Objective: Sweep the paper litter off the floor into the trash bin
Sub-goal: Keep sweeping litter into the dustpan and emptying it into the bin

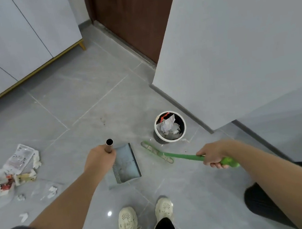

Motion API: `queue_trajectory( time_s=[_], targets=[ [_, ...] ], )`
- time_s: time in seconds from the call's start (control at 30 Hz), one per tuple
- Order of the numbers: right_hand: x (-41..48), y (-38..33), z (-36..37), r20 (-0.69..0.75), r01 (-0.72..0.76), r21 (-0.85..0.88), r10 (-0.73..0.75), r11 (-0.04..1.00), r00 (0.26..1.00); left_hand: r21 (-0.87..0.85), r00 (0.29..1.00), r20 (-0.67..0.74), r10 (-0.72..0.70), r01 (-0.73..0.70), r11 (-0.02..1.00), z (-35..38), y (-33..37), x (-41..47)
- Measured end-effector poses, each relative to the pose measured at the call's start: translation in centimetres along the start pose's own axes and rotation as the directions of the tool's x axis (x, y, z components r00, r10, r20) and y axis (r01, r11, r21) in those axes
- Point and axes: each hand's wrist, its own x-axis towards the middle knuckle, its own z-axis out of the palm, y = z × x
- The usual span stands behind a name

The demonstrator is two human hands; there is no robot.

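Left hand (96, 160) is gripping the dustpan (126, 163), right hand (211, 155) clutching the broom (182, 156), seemingly readying for paper litter (16, 169) lying to their left.

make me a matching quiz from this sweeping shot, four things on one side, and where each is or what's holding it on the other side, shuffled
Things:
1. dustpan
2. green broom
3. trash bin
4. paper litter pile

Places or states:
a. lying on the floor at the far left
b. handle gripped by the right hand
c. standing near the wall, crumpled paper inside
d. tube handle gripped by the left hand

Pairs: 1-d, 2-b, 3-c, 4-a
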Motion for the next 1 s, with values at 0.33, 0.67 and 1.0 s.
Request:
queue_trajectory(
  time_s=[0.33, 0.67, 1.0],
  targets=[
    [-0.4, 13.3, 0.5, -0.183, -0.226, 0.029, 0.227, 0.974, 0.956, 0.066, 0.991, 0.056, 0.119, -0.122, 0.990, 8.0, 9.2, -2.7],
    [7.9, 16.8, -5.1, -0.359, -0.053, 0.058, 0.070, 0.997, 0.930, 0.063, 0.996, -0.072, 0.052, -0.047, 0.997, 12.3, 13.5, -1.1],
    [13.4, 13.2, -7.3, -0.431, -0.036, -0.167, -0.040, 0.985, 0.901, 0.068, 0.996, -0.090, 0.002, 0.004, 0.998, 13.7, 15.6, 0.4]
  ],
)
